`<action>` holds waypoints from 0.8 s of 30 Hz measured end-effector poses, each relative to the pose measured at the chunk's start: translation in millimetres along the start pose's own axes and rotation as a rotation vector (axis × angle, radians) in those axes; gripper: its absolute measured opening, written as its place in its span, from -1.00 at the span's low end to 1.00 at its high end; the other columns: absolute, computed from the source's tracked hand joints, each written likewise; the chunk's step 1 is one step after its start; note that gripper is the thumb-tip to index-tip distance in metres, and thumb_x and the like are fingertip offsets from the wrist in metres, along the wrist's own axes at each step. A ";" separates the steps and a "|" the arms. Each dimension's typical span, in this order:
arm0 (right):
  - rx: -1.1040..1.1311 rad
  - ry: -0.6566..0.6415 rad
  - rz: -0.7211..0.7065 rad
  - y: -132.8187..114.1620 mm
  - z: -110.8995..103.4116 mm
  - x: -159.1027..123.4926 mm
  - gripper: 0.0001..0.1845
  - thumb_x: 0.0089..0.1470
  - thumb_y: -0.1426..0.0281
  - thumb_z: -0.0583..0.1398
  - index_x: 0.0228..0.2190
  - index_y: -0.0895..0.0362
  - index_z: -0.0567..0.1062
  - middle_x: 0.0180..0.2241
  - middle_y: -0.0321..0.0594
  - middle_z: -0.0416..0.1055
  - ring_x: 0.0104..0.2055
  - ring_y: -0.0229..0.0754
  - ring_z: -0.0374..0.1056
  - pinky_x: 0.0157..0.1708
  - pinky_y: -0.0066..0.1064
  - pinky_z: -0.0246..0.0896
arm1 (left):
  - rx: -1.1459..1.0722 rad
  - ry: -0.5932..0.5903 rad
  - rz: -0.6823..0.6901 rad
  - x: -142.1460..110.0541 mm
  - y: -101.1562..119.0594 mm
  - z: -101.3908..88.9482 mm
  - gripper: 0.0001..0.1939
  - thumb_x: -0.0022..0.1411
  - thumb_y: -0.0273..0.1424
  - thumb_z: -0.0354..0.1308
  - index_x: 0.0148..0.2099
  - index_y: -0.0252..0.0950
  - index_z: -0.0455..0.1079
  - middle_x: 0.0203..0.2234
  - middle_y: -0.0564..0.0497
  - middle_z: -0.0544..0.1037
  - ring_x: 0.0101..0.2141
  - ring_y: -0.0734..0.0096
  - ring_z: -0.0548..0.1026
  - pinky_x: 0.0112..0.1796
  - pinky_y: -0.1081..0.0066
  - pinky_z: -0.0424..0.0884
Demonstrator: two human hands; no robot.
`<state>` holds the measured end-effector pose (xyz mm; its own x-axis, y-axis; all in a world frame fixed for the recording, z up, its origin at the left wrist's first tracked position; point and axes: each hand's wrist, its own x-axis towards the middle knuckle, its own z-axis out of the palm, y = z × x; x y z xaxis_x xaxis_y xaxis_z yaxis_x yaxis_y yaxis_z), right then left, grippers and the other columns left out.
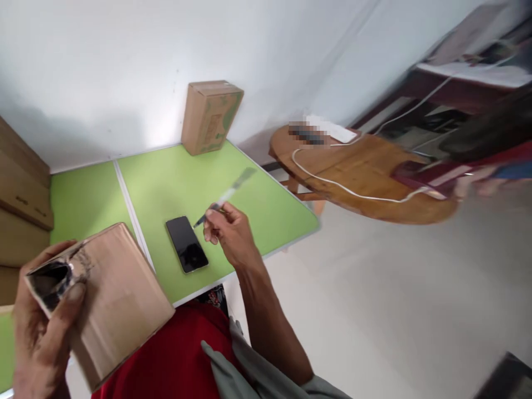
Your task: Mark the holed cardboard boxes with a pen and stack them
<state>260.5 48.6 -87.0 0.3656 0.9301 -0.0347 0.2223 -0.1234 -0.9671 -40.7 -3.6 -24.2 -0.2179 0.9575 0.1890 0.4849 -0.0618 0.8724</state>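
My left hand [50, 327] grips a brown cardboard box [124, 293] at its left end, thumb on the top face. Beside the thumb, the box has a ragged hole [52, 280] with blackened edges and dark marks around it. My right hand [230, 233] is closed around a slim pen-like tool [226, 195], pinched between thumb and fingers. Its dark, narrow end points down left and its blurred grey end up right; its exact kind is unclear. Just left of that hand, a black smartphone [187, 244] lies screen up on the green table [166, 177].
Another cardboard box [211, 117] stands at the table's back edge by the wall. Larger cartons [22, 188] are stacked at the left. To the right is a wooden table [357, 172] with a white cable [332, 183]; a person's hand [477, 185] shows at the far right.
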 end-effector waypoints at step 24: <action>0.437 -0.458 -0.635 -81.4 56.1 -93.7 -0.97 0.38 0.41 0.38 -0.15 0.08 0.69 -0.26 -0.25 0.66 -0.24 -0.21 0.59 -0.21 -0.39 0.53 | 0.015 -0.214 0.366 -5.8 -13.6 4.6 -0.29 0.44 -0.05 0.28 0.52 -0.08 0.27 0.35 -0.17 0.43 0.31 -0.09 0.43 0.25 -0.03 0.39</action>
<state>157.4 -9.1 -19.2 -0.1262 0.8366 0.5331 -0.1378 0.5174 -0.8445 -42.1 -7.0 -39.2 0.1506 0.9102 0.3859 0.5102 -0.4059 0.7583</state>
